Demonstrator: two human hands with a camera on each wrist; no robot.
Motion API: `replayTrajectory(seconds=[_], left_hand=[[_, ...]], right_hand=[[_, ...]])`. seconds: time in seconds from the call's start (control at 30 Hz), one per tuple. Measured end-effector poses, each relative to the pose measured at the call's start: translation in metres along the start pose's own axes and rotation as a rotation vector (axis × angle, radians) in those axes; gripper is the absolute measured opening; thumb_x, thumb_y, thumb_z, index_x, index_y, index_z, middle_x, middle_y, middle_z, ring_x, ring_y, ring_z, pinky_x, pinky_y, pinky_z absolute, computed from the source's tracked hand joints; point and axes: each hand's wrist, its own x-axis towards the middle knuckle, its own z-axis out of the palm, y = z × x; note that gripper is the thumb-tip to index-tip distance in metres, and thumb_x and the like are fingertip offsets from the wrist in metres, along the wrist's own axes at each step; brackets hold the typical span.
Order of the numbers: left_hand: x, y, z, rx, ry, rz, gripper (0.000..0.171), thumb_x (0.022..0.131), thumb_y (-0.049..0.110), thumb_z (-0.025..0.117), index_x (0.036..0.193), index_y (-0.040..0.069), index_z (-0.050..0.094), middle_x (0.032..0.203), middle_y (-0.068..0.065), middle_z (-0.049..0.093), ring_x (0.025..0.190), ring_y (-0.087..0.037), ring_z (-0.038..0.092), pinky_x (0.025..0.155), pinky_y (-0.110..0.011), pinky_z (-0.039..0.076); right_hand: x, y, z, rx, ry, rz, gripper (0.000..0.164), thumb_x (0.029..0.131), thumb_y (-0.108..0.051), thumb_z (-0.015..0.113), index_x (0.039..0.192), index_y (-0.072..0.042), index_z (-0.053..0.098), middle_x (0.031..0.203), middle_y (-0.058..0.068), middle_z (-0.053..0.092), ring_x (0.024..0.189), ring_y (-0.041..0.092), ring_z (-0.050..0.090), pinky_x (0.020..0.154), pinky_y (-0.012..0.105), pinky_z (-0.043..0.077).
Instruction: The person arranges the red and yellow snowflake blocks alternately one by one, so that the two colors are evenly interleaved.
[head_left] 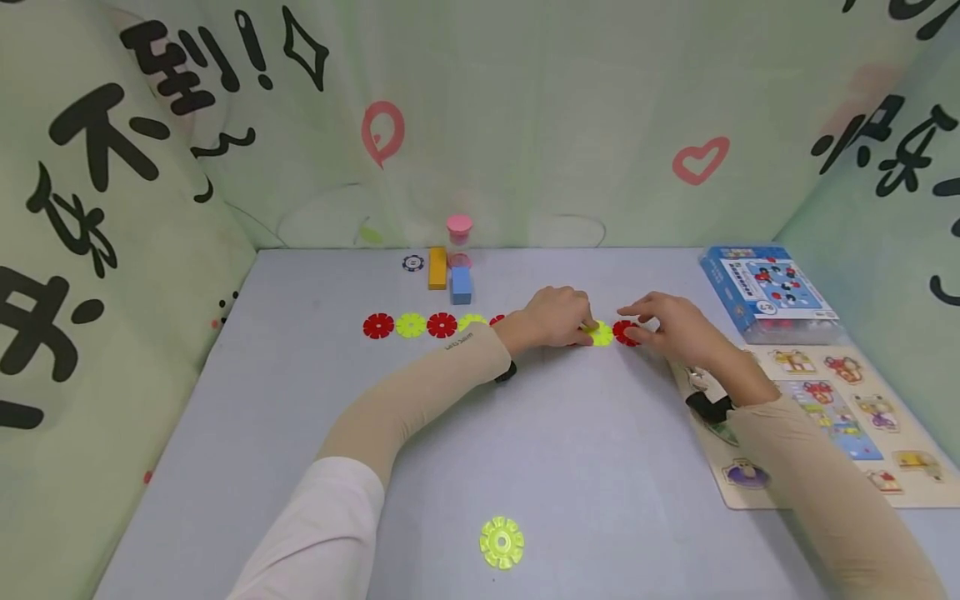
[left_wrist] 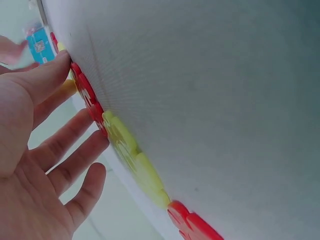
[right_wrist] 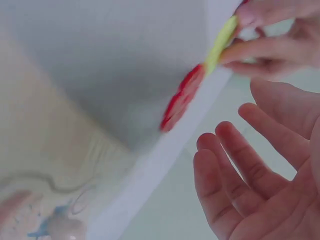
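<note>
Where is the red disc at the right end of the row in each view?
Head: red disc at centre, under the right hand.
Left wrist: cannot tell it from the other reds.
Right wrist: centre, right hand apart.
Shared landmark: yellow disc beside it.

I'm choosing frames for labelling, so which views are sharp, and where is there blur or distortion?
Head view: evenly lit, sharp, soft shadows, with wide-angle bending at the edges; the left hand and right hand are clear. Left wrist view: the table is tilted and the near red and yellow flower-shaped plastic discs are soft. Right wrist view: blurred throughout and pale.
</note>
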Motion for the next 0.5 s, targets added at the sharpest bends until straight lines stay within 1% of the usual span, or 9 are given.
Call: replayTrajectory(seconds=[0.07,0.13,0.2,0.27,0.37,0.43,0.5], left_hand=[[0.002,0.000,0.000,0.010,-0.003,0.009,0.039,0.088,0.046,0.062,0.124,0.034,0.062,0.121,0.010,0.061,0.104,-0.008,0.056,0.077,-0.026,0.047],[0.003,0.001,0.000,0.016,-0.007,0.011,0.039,0.088,0.046,0.062,0.125,0.035,0.061,0.123,0.011,0.061,0.107,-0.007,0.056,0.079,-0.026,0.047],[0.004,0.001,-0.001,0.009,-0.007,0.009,0.039,0.087,0.046,0.062,0.125,0.035,0.061,0.124,0.012,0.060,0.109,-0.006,0.055,0.080,-0.027,0.047],[0.006,0.003,-0.001,-0.011,-0.010,0.001,0.041,0.087,0.047,0.062,0.126,0.035,0.060,0.125,0.012,0.060,0.109,-0.005,0.054,0.079,-0.026,0.047],[0.008,0.007,-0.002,-0.049,-0.020,-0.006,0.045,0.086,0.047,0.063,0.128,0.035,0.059,0.124,0.013,0.060,0.107,-0.004,0.053,0.076,-0.025,0.047],[0.011,0.011,-0.002,-0.057,-0.033,-0.007,0.047,0.085,0.049,0.063,0.130,0.035,0.057,0.125,0.012,0.059,0.106,-0.005,0.051,0.076,-0.025,0.046],[0.013,0.016,-0.002,-0.048,-0.052,-0.011,0.048,0.086,0.050,0.061,0.132,0.036,0.055,0.126,0.012,0.057,0.106,-0.005,0.050,0.076,-0.025,0.045]], right_hand=[[-0.012,-0.018,0.003,0.032,0.026,-0.043,0.030,0.085,-0.016,0.070,0.113,-0.008,0.069,0.103,0.010,0.066,0.086,0.023,0.062,0.069,0.033,0.053],[-0.027,-0.045,0.008,0.073,-0.001,-0.111,0.028,0.084,-0.019,0.071,0.111,-0.011,0.070,0.102,0.004,0.067,0.086,0.018,0.061,0.069,0.030,0.053],[-0.042,-0.075,0.015,0.101,-0.073,-0.203,0.029,0.085,-0.025,0.071,0.112,-0.016,0.070,0.104,-0.002,0.066,0.090,0.013,0.060,0.072,0.028,0.053],[-0.057,-0.107,0.023,0.112,-0.167,-0.292,0.033,0.085,-0.032,0.070,0.117,-0.021,0.067,0.110,-0.008,0.063,0.098,0.008,0.058,0.081,0.028,0.053],[-0.072,-0.148,0.037,0.078,-0.266,-0.431,0.042,0.087,-0.041,0.065,0.127,-0.028,0.060,0.118,-0.012,0.057,0.106,0.003,0.054,0.088,0.027,0.051],[-0.079,-0.170,0.047,0.026,-0.306,-0.519,0.049,0.089,-0.046,0.061,0.135,-0.031,0.051,0.125,-0.011,0.052,0.111,0.004,0.050,0.090,0.027,0.049],[-0.084,-0.187,0.058,-0.051,-0.320,-0.612,0.055,0.090,-0.049,0.057,0.140,-0.033,0.043,0.131,-0.008,0.048,0.112,0.006,0.048,0.088,0.024,0.049]])
